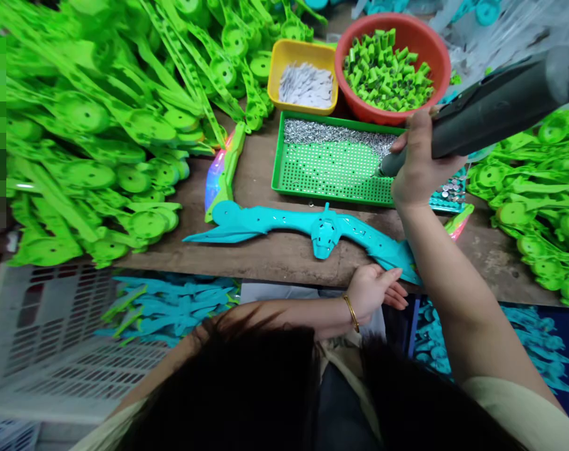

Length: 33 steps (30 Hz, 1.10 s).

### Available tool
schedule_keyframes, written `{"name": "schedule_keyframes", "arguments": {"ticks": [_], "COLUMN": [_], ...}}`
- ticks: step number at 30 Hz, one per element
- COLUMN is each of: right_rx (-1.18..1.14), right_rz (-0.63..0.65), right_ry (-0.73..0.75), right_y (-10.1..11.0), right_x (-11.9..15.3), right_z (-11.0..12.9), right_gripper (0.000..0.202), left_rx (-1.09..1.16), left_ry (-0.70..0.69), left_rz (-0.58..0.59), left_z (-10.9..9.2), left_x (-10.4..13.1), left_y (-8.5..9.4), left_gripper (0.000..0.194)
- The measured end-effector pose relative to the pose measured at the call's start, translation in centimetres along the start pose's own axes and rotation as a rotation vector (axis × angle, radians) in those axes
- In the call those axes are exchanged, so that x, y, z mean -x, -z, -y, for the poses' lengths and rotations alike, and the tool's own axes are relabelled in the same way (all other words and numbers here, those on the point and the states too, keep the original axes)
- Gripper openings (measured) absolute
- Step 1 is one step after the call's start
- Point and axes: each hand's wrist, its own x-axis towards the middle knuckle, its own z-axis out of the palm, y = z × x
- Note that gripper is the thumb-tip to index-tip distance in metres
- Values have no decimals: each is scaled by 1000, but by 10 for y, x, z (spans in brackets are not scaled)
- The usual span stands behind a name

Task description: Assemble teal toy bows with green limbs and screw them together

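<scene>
Soft, even light covers my tabletop [265, 264], dimming beneath its front edge. My hair [246, 391] makes a black, featureless mass; my view smears and stretches toward its margins, and blocky squares (mostly green) break up the left border.

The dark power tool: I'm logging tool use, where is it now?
In the head view, the dark power tool is at upper right, held in the right hand, its tip over the green tray.

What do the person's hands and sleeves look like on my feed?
The left hand is ungloved, with a gold-coloured bracelet at the wrist. The right hand is ungloved too, no bracelet visible. The sleeves look short and pale yellow-green.
</scene>
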Motion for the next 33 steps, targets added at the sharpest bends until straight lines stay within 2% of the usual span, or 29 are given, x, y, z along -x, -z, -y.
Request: {"name": "schedule_keyframes", "arguments": {"ticks": [3, 5, 6, 8, 9, 11, 12, 14, 17, 19, 21, 24, 27, 29, 33], "right_rx": [1, 3, 3, 3, -12, -67, -99, -154, -246, -332, -369, -328, -279, -274, -239], "right_rz": [47, 76, 86, 97, 95, 88, 83, 72, 14, -61, -111, -58, -7, 2, 25], "right_ry": [7, 17, 21, 20, 18, 16, 13, -1, 8, 36, 29, 0, -8, -1, 21], "right_y": [2, 3, 4, 5, 6, 6, 5, 3, 9, 24, 49, 93, 127, 138, 145], "right_x": [0, 1, 2, 3, 3, 4, 4, 1, -8, -14, -15, -2, 20, 33, 42], "right_z": [-2, -2, -2, 0, 0, 2, 2, 6, 23, 40, 60, 81, 88, 88, 86], "right_gripper": [57, 54, 52, 48, 47, 46, 46, 46, 44, 36, 24, 13, 17, 18, 17], "left_rx": [-29, -133, -253, -631, -863, -1295, -1492, -1807, -2064, -2122, -2123, -2051, -1966, -1931, -1897], "left_ry": [28, 80, 75, -104, -305, -738, -869, -960, -892, -844, -812, -794, -809, -835, -881], "left_rz": [18, 114, 171, 210, 149, -89, -196, -379, -517, -542, -546, -526, -514, -516, -501], "left_z": [-1, -4, -8, -21, -31, -56, -68, -91, -108, -109, -108, -108, -108, -107, -107], "left_x": [0, 4, 9, 20, 26, 36, 40, 41, 36, 33, 31, 30, 29, 27, 24], "left_y": [2, 9, 14, 29, 37, 51, 57, 64, 65, 65, 65, 67, 71, 73, 77], "left_gripper": [30, 33, 35, 35, 34, 34, 36, 42, 58, 65, 66, 63, 58, 56, 56]}}
